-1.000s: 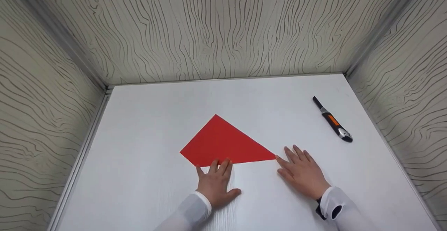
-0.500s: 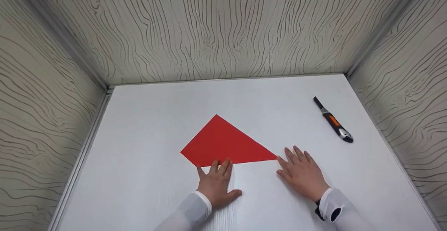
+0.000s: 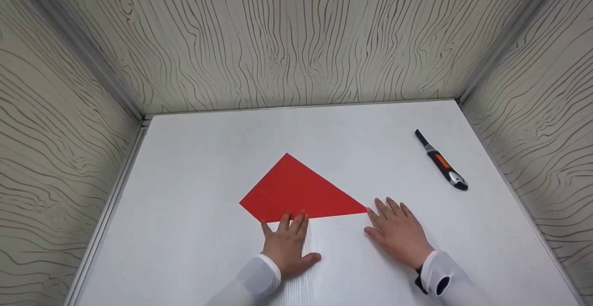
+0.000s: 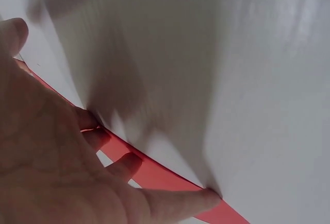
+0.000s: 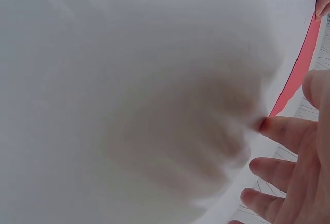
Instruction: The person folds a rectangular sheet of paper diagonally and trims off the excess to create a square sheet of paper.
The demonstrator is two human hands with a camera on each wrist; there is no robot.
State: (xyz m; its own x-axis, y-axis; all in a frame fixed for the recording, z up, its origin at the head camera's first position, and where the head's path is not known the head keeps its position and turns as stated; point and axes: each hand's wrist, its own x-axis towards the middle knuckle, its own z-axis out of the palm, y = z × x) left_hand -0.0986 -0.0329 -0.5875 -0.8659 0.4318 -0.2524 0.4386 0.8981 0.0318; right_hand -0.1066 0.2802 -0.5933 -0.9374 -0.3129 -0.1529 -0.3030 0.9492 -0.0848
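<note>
A sheet of red paper [image 3: 296,188], folded into a four-sided kite-like shape, lies flat on the white table. My left hand [image 3: 285,250] rests at its near edge, fingers spread and fingertips on the paper, thumb pointing right. In the left wrist view, the fingertips of the left hand [image 4: 67,157] line the strip of red paper [image 4: 160,175]. At the paper's pointed right corner, the index fingertip of my right hand [image 3: 400,236] touches the tip. The right wrist view has that finger of the right hand [image 5: 294,152] at the end of the red paper [image 5: 301,69].
A utility knife [image 3: 442,162] with a black and orange handle lies on the white table [image 3: 194,158] at the right, beyond my right hand. Wood-grain patterned panels [image 3: 296,42] with grey metal corner strips enclose the table at the back and both sides.
My right hand has tilted slightly, its fingers shifting a little left and nearer, with the index fingertip still at the paper's corner. The left hand and the red paper stay in place.
</note>
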